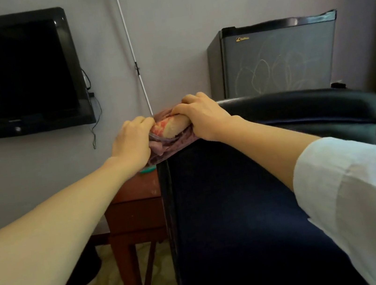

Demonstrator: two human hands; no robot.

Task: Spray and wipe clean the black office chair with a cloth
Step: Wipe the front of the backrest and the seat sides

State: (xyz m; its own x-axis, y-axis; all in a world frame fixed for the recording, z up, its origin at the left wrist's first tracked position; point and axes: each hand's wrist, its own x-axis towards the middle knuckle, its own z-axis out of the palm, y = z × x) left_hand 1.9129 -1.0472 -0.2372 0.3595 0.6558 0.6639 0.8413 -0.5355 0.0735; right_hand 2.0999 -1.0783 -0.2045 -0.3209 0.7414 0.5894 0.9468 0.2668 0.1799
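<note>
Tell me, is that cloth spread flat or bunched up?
Bunched up: the cloth sits in crumpled folds on the chair back, gripped by the left hand and right hand.

A wall television point(11, 74), a mini fridge point(277, 56), perhaps a wooden table point(135, 214).

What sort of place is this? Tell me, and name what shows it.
Likely a hotel room or similar: a wall-mounted television, a mini fridge, and a wooden side table beside the black office chair.

Left hand point(132, 142), right hand point(205, 117), both curled.
</note>
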